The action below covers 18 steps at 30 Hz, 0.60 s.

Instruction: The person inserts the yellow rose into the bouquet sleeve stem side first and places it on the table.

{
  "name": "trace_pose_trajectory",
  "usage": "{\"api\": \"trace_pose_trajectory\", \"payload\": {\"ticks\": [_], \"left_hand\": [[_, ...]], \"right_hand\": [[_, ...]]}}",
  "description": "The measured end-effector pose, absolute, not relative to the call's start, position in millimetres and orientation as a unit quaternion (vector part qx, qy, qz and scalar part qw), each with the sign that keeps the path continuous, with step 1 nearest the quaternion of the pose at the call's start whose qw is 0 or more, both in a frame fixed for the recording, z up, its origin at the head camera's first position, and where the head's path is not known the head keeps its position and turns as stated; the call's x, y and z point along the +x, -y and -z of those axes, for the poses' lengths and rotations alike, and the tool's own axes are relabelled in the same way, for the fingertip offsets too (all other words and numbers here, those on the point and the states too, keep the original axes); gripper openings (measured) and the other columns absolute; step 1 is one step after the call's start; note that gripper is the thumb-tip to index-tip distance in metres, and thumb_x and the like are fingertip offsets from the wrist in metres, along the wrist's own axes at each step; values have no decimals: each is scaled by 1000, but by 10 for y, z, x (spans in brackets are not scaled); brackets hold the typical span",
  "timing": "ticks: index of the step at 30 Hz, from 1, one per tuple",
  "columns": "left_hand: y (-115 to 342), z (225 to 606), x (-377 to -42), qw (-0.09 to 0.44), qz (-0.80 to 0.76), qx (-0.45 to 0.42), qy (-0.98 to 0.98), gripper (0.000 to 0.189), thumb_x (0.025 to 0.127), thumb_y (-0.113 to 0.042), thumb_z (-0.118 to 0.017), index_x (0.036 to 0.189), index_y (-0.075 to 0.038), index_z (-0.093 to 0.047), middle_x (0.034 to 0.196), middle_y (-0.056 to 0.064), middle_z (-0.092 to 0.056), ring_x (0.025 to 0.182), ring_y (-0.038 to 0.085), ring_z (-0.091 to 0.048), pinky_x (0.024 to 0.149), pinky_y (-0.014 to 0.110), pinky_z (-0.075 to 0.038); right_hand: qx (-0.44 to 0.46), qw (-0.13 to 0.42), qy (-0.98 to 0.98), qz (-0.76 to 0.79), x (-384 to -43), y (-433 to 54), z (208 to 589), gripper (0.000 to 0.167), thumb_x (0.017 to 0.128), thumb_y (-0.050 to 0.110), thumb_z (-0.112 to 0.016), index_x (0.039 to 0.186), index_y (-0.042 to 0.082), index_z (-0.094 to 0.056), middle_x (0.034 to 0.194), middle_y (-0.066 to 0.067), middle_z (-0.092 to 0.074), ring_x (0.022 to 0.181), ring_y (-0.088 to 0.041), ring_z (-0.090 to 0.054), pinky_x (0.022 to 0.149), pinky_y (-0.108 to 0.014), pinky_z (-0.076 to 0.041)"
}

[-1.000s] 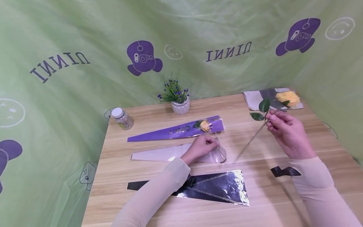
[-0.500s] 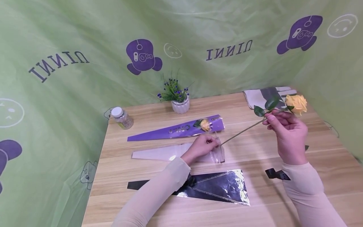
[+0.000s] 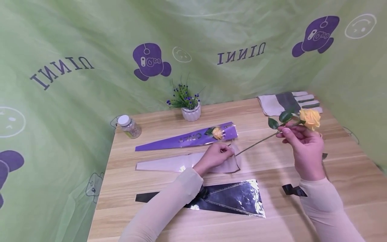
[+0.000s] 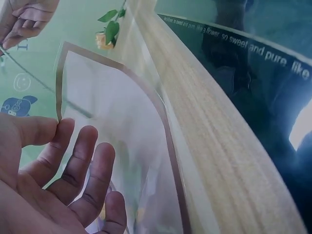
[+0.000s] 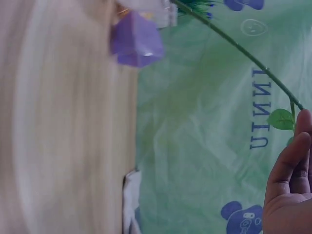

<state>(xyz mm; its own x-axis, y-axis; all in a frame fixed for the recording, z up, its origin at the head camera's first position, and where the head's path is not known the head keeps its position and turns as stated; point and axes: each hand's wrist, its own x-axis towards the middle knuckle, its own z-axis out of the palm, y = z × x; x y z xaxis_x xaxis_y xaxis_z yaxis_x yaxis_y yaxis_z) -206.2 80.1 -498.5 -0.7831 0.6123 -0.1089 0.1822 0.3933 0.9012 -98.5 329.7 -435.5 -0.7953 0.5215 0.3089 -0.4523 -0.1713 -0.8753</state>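
Observation:
My right hand (image 3: 308, 148) pinches the green stem of a yellow rose (image 3: 310, 118) just below its leaves. The bloom points right, and the stem (image 3: 257, 143) slants down left to the mouth of a pale flower sleeve (image 3: 169, 162). My left hand (image 3: 215, 155) pinches that sleeve's mouth edge between thumb and index finger, the other fingers loosely bent. In the left wrist view the stem crosses the brown-bordered film (image 4: 112, 92) and its tip lies within the sleeve's outline; whether inside or behind the film, I cannot tell.
A purple sleeve (image 3: 169, 141) with a yellow rose lies behind the pale one; a black sleeve (image 3: 229, 198) lies in front, partly under my left arm. At the back stand a capped jar (image 3: 130, 127) and a potted plant (image 3: 191, 112); a glove (image 3: 270, 103) lies back right.
My right hand has turned the rose, and its stem tip has come to the pale sleeve's mouth. The left hand stays at the sleeve's edge, whose mouth looks wider than half a second ago.

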Motion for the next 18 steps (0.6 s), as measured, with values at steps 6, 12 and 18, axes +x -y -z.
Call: {"api": "trace_pose_trajectory", "payload": {"ticks": [6,12,18], "left_hand": [[-813,4950,-2042,214,-500,252,-801,18,98,-24,-69,93,-9,-78,85,-5,-65,78,8,-56,70,25,-48],[-837,4982,-2049,217,-505,253,-796,19,98,-24,-69,94,-7,-78,84,-4,-66,78,7,-56,70,24,-48],[-877,4991,-2032,222,-523,250,-784,18,98,-23,-69,89,-9,-78,81,-5,-67,73,9,-58,68,24,-49]], "right_hand": [[-49,287,523,-801,-922,-3298,4558,28,98,3,-65,115,-18,-56,101,-25,-72,80,-27,-74,66,-27,-58],[-44,259,456,-850,-854,-3305,4719,12,99,-1,-62,108,-9,-61,104,-23,-72,85,-27,-74,71,-29,-59],[-42,243,422,-872,-836,-3210,4819,7,99,-4,-60,106,-3,-61,99,-15,-70,88,-30,-74,73,-33,-59]]}}
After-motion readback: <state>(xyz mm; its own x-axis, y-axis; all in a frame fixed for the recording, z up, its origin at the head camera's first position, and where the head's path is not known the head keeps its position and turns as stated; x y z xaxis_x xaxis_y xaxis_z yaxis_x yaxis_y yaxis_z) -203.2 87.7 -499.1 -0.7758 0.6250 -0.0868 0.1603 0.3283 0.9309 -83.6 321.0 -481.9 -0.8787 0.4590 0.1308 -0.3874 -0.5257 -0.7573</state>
